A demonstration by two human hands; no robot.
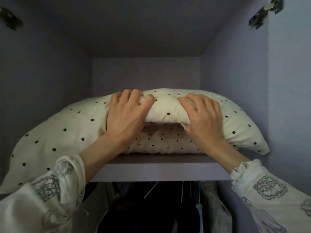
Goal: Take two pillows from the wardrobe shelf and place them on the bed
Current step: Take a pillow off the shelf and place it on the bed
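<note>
A cream pillow with black dots (67, 132) lies on top of a second dotted pillow (165, 142) on the lilac wardrobe shelf (159, 170). The top pillow's front edge is bunched and lifted in the middle, and its left corner hangs out past the shelf. My left hand (126, 116) grips that front edge left of centre. My right hand (203, 118) grips it right of centre. The lower pillow lies flat, showing only in the gap between my hands.
The compartment is a lilac box with side walls close to the pillow ends. Door hinges (265, 12) sit at the upper right and upper left. Below the shelf hang dark clothes on hangers (168, 207).
</note>
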